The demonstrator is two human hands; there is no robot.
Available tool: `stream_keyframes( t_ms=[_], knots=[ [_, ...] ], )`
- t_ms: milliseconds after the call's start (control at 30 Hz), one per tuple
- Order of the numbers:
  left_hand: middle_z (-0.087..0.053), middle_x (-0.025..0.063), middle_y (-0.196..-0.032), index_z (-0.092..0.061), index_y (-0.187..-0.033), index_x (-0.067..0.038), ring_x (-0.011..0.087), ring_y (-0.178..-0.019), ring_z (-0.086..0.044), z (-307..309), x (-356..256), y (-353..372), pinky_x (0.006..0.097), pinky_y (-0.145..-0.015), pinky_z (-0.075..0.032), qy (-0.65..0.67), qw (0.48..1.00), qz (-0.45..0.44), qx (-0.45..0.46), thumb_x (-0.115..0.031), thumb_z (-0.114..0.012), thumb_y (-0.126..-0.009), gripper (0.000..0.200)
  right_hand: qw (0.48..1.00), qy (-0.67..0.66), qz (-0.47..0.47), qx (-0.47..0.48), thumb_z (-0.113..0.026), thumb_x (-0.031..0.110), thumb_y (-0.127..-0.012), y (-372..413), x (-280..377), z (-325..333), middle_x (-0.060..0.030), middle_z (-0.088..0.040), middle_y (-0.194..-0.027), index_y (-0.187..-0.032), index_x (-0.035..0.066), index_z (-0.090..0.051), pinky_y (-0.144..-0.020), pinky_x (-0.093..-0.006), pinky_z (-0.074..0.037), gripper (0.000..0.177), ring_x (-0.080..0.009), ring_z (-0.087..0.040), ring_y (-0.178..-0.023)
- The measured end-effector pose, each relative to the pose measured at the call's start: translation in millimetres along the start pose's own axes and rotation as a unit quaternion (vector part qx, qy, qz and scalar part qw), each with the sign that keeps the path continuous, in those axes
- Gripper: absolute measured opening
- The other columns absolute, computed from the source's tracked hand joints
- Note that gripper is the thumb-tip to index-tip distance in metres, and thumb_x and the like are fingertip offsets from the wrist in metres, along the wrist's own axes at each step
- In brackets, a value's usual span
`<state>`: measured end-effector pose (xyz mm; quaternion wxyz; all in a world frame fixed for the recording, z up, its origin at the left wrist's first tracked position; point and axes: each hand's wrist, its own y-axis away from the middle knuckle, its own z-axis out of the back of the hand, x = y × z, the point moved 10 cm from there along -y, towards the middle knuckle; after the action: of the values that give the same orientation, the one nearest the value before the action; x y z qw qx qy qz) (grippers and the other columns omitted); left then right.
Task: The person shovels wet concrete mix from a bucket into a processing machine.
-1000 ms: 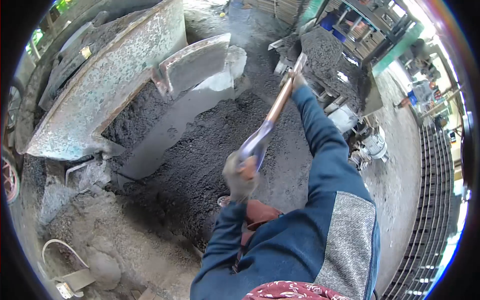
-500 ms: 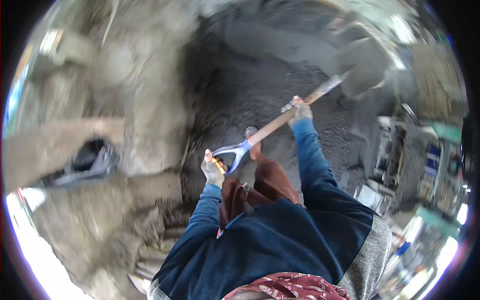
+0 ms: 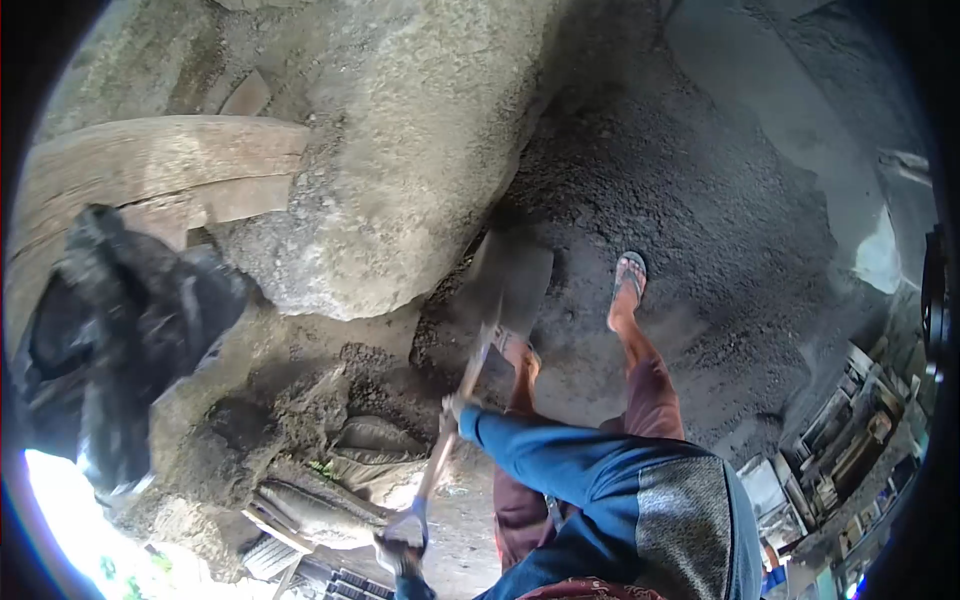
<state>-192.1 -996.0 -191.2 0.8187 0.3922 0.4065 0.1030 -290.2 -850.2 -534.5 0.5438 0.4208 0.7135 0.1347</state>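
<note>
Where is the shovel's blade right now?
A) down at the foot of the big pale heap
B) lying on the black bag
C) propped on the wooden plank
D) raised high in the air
A: the shovel points downward, its blade resting on the dark gravel right at the edge of the pale heap.

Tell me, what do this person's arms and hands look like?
Both arms are in long dark blue sleeves; the right sleeve has a mottled grey panel near the shoulder. The right hand and left hand appear to wear pale grey work gloves, though both are small here. Only the cuff of the left sleeve shows.
</note>
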Motion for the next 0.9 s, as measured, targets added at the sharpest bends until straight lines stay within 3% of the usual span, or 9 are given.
stream_keyframes(
  t_ms=[67,100,200,267,467,567,733,800,900],
  knots=[
    [-0.064,0.0148,-0.114,-0.056,-0.128,0.002,0.0276,-0.101,-0.063,-118.5,36.9,-44.2,0.0402,-0.093,-0.052,0.030,0.997,0.051,0.054,-0.039,-0.053,-0.096,0.052,0.977,0.157,0.126,-0.069,-0.051,0.023,-0.097,-9.7,150.8,-70.1,-0.0066,-0.050,-0.064,-0.081,0.014,-0.052,-0.050,-0.0467,-0.048,0.019,-0.0281,-0.053,-0.052],
    [-0.064,0.0128,-0.104,-0.060,-0.121,0.001,0.0239,-0.095,-0.062,-174.6,30.9,-90.6,0.0363,-0.083,-0.053,-0.082,0.973,-0.197,0.094,-0.031,-0.057,-0.096,0.041,0.949,0.236,0.177,-0.115,-0.053,0.022,-0.096,0.2,228.6,-128.7,-0.0056,-0.049,-0.065,-0.081,0.015,-0.052,-0.050,-0.0455,-0.047,0.017,-0.0260,-0.051,-0.052],
    [-0.043,-0.0006,-0.057,-0.050,-0.079,-0.010,0.0128,-0.044,-0.043,-290.5,82.3,-25.6,0.0303,-0.039,-0.039,-0.068,0.988,-0.107,0.090,-0.041,-0.058,-0.098,0.037,0.913,0.292,0.233,-0.164,-0.058,0.017,-0.093,27.4,335.3,-194.9,-0.0028,-0.048,-0.066,-0.083,0.017,-0.051,-0.050,-0.0437,-0.044,0.011,-0.0219,-0.047,-0.051],
    [-0.042,0.0005,-0.054,-0.043,-0.075,-0.012,0.0119,-0.038,-0.037,-282.8,93.3,-18.2,0.0288,-0.032,-0.031,-0.055,0.982,-0.156,0.091,-0.044,-0.057,-0.098,0.042,0.908,0.300,0.240,-0.165,-0.059,0.014,-0.091,30.4,347.3,-188.4,-0.0019,-0.047,-0.065,-0.084,0.018,-0.050,-0.050,-0.0449,-0.044,0.011,-0.0222,-0.047,-0.051],
    [-0.043,0.0014,-0.054,-0.044,-0.073,-0.008,0.0131,-0.036,-0.041,-232.9,112.9,-23.3,0.0289,-0.032,-0.035,-0.066,0.978,-0.167,0.107,-0.038,-0.054,-0.101,0.042,0.902,0.314,0.251,-0.159,-0.056,0.017,-0.093,52.0,323.9,-151.5,-0.0017,-0.047,-0.063,-0.083,0.017,-0.050,-0.049,-0.0440,-0.042,0.012,-0.0219,-0.047,-0.050],
    [-0.045,0.0019,-0.054,-0.044,-0.074,-0.007,0.0129,-0.037,-0.042,-213.8,86.5,-25.4,0.0290,-0.034,-0.035,-0.092,0.967,-0.180,0.154,-0.036,-0.053,-0.102,0.041,0.906,0.279,0.280,-0.151,-0.049,0.032,-0.097,75.1,297.0,-143.6,-0.0009,-0.048,-0.063,-0.082,0.017,-0.052,-0.050,-0.0462,-0.042,0.021,-0.0239,-0.047,-0.051],
    [-0.042,-0.0012,-0.055,-0.042,-0.067,-0.012,0.0107,-0.040,-0.039,-178.4,53.5,-40.5,0.0282,-0.036,-0.029,-0.084,0.967,-0.157,0.182,-0.046,-0.061,-0.096,0.048,0.915,0.147,0.355,-0.126,-0.053,0.026,-0.096,147.1,274.2,-108.3,-0.0021,-0.047,-0.063,-0.080,0.016,-0.049,-0.050,-0.0415,-0.041,0.019,-0.0225,-0.046,-0.051],
    [-0.039,-0.0027,-0.053,-0.040,-0.065,-0.014,0.0101,-0.040,-0.037,-163.0,65.5,-85.2,0.0280,-0.036,-0.028,-0.123,0.954,-0.160,0.223,-0.048,-0.062,-0.094,0.050,0.911,0.176,0.353,-0.122,-0.053,0.026,-0.095,226.1,235.6,-125.1,-0.0020,-0.044,-0.062,-0.081,0.016,-0.048,-0.051,-0.0422,-0.042,0.018,-0.0226,-0.045,-0.052],
    [-0.039,-0.0001,-0.050,-0.039,-0.061,-0.014,0.0143,-0.036,-0.039,-194.0,52.0,13.6,0.0320,-0.034,-0.032,-0.182,0.936,-0.141,0.266,-0.055,-0.061,-0.091,0.056,0.915,0.110,0.368,-0.123,-0.053,0.022,-0.095,308.7,237.3,-99.6,-0.0018,-0.044,-0.064,-0.081,0.018,-0.047,-0.055,-0.0440,-0.043,0.016,-0.0230,-0.045,-0.054]
  ],
)
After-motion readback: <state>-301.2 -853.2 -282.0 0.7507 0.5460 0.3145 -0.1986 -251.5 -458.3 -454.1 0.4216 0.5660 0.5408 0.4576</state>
